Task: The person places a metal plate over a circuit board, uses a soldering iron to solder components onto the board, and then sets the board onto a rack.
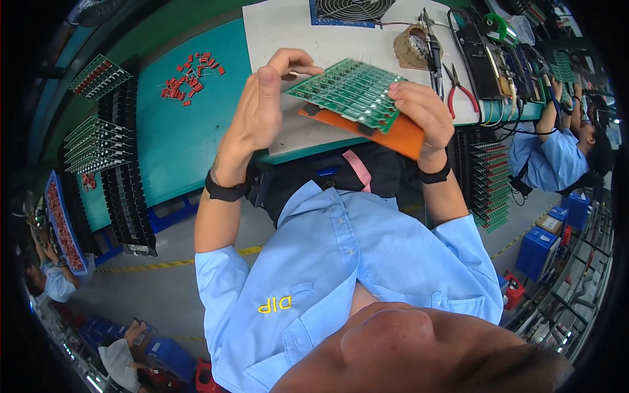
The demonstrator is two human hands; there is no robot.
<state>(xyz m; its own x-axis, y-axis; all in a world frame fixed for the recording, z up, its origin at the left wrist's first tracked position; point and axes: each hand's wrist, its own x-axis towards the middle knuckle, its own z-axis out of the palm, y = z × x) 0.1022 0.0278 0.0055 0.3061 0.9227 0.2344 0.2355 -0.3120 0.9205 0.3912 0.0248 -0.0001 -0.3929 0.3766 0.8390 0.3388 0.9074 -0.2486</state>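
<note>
A green circuit board (pixel 350 95) with rows of solder pads and thin wire leads standing up is held tilted above the bench. Beneath it lies an orange plate (pixel 401 136) with dark clips at its edge. My right hand (pixel 426 114) grips both at their right end, fingers over the board's edge. Beside the board's left corner is my left hand (pixel 265 101), thumb raised apart and fingers bent toward the corner. The fingertips come up to the board's edge; whether they touch it I cannot tell.
Loose red components (pixel 191 82) lie on the green mat. Black racks (pixel 121 150) with boards stand left; another stack of boards (pixel 490 183) stands right. A fan (pixel 350 9), soldering iron (pixel 432 49), brown pot (pixel 411 47) and red-handled pliers (pixel 460 95) sit behind. Co-workers sit at both sides.
</note>
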